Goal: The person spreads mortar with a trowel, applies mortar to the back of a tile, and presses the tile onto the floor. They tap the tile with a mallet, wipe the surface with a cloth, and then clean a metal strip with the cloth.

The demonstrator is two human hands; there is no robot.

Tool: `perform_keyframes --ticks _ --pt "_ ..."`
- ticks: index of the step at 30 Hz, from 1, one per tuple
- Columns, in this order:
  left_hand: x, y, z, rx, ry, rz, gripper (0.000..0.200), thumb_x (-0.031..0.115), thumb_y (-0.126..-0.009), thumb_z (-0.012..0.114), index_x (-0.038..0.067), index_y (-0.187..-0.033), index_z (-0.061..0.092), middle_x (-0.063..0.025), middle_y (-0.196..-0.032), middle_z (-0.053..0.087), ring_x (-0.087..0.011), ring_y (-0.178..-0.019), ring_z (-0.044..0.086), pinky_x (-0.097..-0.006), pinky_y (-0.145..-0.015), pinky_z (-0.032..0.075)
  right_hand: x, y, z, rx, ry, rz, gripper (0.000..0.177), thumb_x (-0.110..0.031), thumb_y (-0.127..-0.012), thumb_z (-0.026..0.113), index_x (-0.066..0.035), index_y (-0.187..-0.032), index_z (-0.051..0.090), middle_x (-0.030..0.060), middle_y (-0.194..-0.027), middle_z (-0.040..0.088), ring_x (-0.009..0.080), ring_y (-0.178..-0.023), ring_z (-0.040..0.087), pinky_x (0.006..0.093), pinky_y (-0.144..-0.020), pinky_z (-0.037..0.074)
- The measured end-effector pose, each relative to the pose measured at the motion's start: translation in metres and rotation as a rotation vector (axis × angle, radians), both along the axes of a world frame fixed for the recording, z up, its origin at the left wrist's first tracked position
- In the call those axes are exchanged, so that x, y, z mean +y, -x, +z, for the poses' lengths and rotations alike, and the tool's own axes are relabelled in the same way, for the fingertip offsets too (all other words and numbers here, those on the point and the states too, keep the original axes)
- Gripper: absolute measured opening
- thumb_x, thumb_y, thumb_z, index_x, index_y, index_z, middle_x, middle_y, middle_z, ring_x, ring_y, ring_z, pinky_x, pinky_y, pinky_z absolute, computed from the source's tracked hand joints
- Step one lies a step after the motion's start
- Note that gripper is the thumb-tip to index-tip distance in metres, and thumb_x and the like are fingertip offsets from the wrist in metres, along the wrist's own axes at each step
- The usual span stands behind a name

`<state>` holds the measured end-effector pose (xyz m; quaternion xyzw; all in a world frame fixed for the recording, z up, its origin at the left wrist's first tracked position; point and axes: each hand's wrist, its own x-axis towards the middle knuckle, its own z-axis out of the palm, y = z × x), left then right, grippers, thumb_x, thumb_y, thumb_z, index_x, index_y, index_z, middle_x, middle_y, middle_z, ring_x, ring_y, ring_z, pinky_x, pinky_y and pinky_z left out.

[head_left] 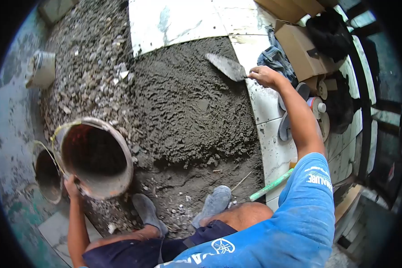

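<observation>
My right hand [264, 76] is closed round the handle of a pointed trowel [226, 67], whose mortar-smeared blade lies over the right edge of the wet mortar bed [187, 102]. The mortar is spread in a rough, ridged patch up against the white tiles [178, 22]. At the lower left, my left hand [71, 185] grips the rim of a large bucket [126, 156], tilted so its dark inside faces me; some of the fingers are hidden. Close by that hand stands a smaller bucket [53, 194].
Gravel [87, 71] covers the left floor, with a white pail [43, 69] by the wall. On the right-hand tiles lie a cardboard box [299, 49], a cloth [274, 58], slippers [285, 127] and a white-capped container [316, 106]. A green tube [270, 185] lies near my right leg.
</observation>
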<state>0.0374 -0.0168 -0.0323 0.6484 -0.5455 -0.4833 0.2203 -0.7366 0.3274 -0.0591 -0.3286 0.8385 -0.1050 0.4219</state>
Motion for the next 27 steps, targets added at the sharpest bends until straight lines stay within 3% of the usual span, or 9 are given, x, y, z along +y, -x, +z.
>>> perform_keyframes --ticks 1,3,6,10,14,18,21,25,27 --pt "0.002 -0.003 -0.002 0.007 -0.006 0.012 0.008 0.014 -0.080 0.056 0.009 -0.085 0.060 0.0019 -0.080 0.057 -0.0114 -0.072 0.054 -0.0276 -0.066 0.042 0.000 -0.010 0.008 0.133 -0.064 0.243 0.045 -0.041 -0.092 0.053 0.002 -0.104 0.063 0.0176 -0.078 0.064 0.0251 -0.069 0.063 0.0393 -0.063 0.051" --pt "0.004 0.003 0.003 0.035 0.002 0.035 0.009 0.014 -0.081 0.057 0.009 -0.087 0.059 0.0022 -0.080 0.056 -0.0107 -0.072 0.053 -0.0270 -0.066 0.042 0.014 -0.036 0.014 0.095 -0.205 0.352 0.052 -0.048 -0.092 0.050 -0.003 -0.115 0.062 0.0237 -0.101 0.066 0.0405 -0.092 0.063 0.0451 -0.083 0.050" --pt "0.003 0.001 0.002 0.028 -0.013 0.032 0.009 0.016 -0.082 0.057 0.009 -0.088 0.057 0.0025 -0.079 0.055 -0.0103 -0.073 0.052 -0.0269 -0.068 0.042 0.068 -0.077 0.021 0.004 -0.299 0.494 0.046 -0.045 -0.091 0.053 -0.008 -0.116 0.064 0.0211 -0.103 0.067 0.0385 -0.097 0.063 0.0429 -0.088 0.049" --pt "0.006 0.003 0.001 0.004 0.022 0.105 0.009 0.019 -0.082 0.057 0.010 -0.084 0.055 0.0031 -0.076 0.052 -0.0093 -0.071 0.051 -0.0265 -0.066 0.041 0.101 -0.101 0.043 0.188 -0.295 0.827 0.031 -0.041 -0.089 0.056 -0.012 -0.093 0.064 0.0146 -0.081 0.067 0.0372 -0.076 0.064 0.0484 -0.068 0.050" --pt "0.004 0.003 0.002 -0.019 -0.009 0.078 0.011 0.016 -0.080 0.056 0.008 -0.088 0.057 0.0022 -0.076 0.055 -0.0096 -0.068 0.053 -0.0269 -0.064 0.043 0.080 -0.078 0.022 0.512 0.076 0.950 0.024 -0.039 -0.088 0.057 -0.016 -0.088 0.063 0.0079 -0.073 0.064 0.0308 -0.062 0.064 0.0416 -0.054 0.051" --pt "-0.001 -0.003 0.000 -0.021 0.001 0.075 0.012 0.017 -0.080 0.056 0.008 -0.088 0.057 0.0022 -0.076 0.054 -0.0107 -0.067 0.052 -0.0273 -0.064 0.043 0.022 -0.045 0.021 0.730 0.008 0.855 0.025 -0.039 -0.090 0.055 -0.015 -0.090 0.063 0.0102 -0.075 0.065 0.0317 -0.066 0.064 0.0434 -0.057 0.051" --pt "-0.001 -0.003 0.001 -0.039 -0.017 0.081 0.014 0.018 -0.081 0.056 0.008 -0.090 0.057 0.0021 -0.077 0.054 -0.0106 -0.068 0.053 -0.0266 -0.063 0.043 -0.001 -0.051 0.045 0.621 0.021 0.613 0.032 -0.041 -0.094 0.051 -0.011 -0.094 0.062 0.0161 -0.081 0.065 0.0357 -0.077 0.064 0.0466 -0.067 0.050" --pt "-0.008 -0.015 -0.013 -0.069 0.096 -0.071 0.014 0.015 -0.078 0.060 0.010 -0.065 0.056 0.0033 -0.061 0.052 -0.0095 -0.054 0.047 -0.0277 -0.054 0.038 0.024 -0.097 0.033 0.488 0.026 0.514 0.039 -0.041 -0.096 0.048 -0.005 -0.109 0.052 0.0214 -0.093 0.062 0.0414 -0.089 0.060 0.0494 -0.074 0.047" --pt "0.004 0.006 -0.003 -0.159 0.129 -0.114 0.011 0.015 -0.076 0.061 0.011 -0.068 0.055 0.0028 -0.063 0.052 -0.0103 -0.056 0.048 -0.0280 -0.055 0.038 0.036 -0.129 0.036 0.376 0.249 0.479 0.036 -0.033 -0.095 0.053 -0.003 -0.114 0.047 0.0231 -0.103 0.058 0.0409 -0.098 0.056 0.0484 -0.079 0.045"
